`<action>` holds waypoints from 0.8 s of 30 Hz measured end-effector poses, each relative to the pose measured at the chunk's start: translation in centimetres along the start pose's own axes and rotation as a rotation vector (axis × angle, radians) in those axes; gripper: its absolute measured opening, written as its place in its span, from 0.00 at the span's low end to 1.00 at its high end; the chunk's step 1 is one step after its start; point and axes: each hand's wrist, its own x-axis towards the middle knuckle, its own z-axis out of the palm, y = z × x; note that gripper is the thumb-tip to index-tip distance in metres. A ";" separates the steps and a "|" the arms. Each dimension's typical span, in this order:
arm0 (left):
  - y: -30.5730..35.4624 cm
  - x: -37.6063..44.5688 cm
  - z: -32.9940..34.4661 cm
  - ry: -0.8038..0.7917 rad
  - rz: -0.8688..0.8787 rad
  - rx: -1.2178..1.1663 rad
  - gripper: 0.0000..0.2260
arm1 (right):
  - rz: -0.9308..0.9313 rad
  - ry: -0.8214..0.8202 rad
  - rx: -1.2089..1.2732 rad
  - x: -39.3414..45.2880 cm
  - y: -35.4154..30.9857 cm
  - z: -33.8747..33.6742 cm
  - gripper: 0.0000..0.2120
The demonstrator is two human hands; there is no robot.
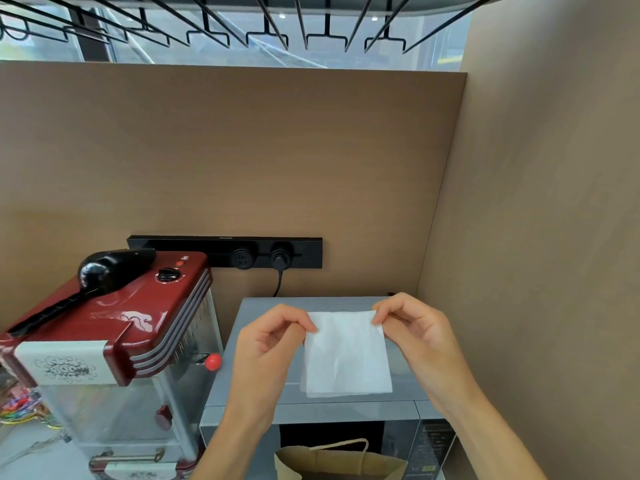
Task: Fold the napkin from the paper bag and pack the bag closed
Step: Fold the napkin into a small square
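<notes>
A white paper napkin (346, 358) hangs in the air above a grey microwave (349, 408), held by its two top corners. My left hand (266, 344) pinches the top left corner and my right hand (412, 327) pinches the top right corner. The napkin looks folded over, with layered edges showing at its bottom. The brown paper bag (339, 462) with a paper handle stands open at the bottom edge of the view, below my hands and in front of the microwave.
A red popcorn machine (114, 327) with a black scoop (86, 282) on top stands to the left. A black socket strip (225, 252) with a plugged cable is on the brown back wall. Another brown wall closes the right side. Black hanging racks run overhead.
</notes>
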 end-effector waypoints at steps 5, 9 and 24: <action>-0.1 0.0 0.1 -0.016 -0.002 -0.013 0.18 | 0.146 0.043 0.227 0.0 -0.4 0.6 0.07; 0.3 -0.1 0.2 -0.021 0.013 -0.011 0.12 | 0.195 -0.011 0.071 0.0 -0.4 0.9 0.09; 1.2 -0.3 1.0 -0.054 -0.169 -0.117 0.14 | 0.032 0.015 -0.173 0.3 -0.9 1.0 0.06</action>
